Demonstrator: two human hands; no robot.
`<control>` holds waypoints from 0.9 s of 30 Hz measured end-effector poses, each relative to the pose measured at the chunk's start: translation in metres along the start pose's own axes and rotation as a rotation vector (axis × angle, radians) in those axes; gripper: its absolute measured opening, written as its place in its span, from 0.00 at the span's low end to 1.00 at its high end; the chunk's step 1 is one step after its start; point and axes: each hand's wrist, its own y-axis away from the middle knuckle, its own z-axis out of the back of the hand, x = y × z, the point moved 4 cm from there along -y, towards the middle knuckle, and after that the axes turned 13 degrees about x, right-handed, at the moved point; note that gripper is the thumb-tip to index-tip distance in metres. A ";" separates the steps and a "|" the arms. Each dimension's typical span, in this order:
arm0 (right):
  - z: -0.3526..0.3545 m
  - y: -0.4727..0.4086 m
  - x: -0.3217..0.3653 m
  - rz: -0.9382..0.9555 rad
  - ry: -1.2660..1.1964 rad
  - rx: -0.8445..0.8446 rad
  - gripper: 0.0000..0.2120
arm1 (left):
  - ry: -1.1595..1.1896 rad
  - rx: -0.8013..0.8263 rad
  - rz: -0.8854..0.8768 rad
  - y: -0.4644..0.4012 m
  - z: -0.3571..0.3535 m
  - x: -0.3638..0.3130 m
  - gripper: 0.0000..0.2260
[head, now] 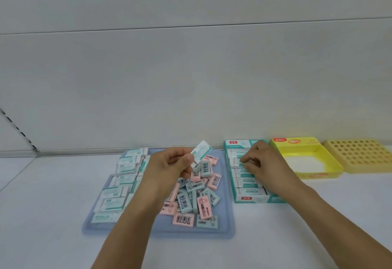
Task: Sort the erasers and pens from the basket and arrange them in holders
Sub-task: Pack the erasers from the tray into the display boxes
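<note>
The left hand [169,163] pinches a white eraser [200,150] by its long sides, up over the tray [228,215]; it looks small, light and a bit squashy; the right hand [259,158] presses curled fingers [244,160] on erasers in the teal box [254,199].

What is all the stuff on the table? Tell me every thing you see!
Tray: one, pale blue, middle of the table.
White-and-green erasers: many, in rows on the tray's left side.
Loose erasers: a pile, pink and pale teal, on the tray's right side.
Green box: one, teal and white, right of the tray, with rows of white-and-green erasers in it.
Yellow box: one, right of the green box, nothing showing inside.
Yellow holder: one, full of round holes, far right.
Left hand: holds one white-and-green eraser above the tray.
Right hand: fingers curled on the erasers in the green box.
</note>
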 end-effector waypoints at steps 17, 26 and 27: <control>0.043 0.037 0.007 0.239 0.015 -0.190 0.10 | -0.117 0.138 -0.058 -0.029 -0.078 -0.009 0.11; 0.038 0.013 -0.033 0.017 0.088 -0.013 0.03 | -1.335 0.334 -0.222 -0.030 -0.125 0.019 0.18; 0.037 0.011 -0.032 0.034 0.127 -0.022 0.04 | -1.360 0.329 -0.196 -0.029 -0.125 0.023 0.19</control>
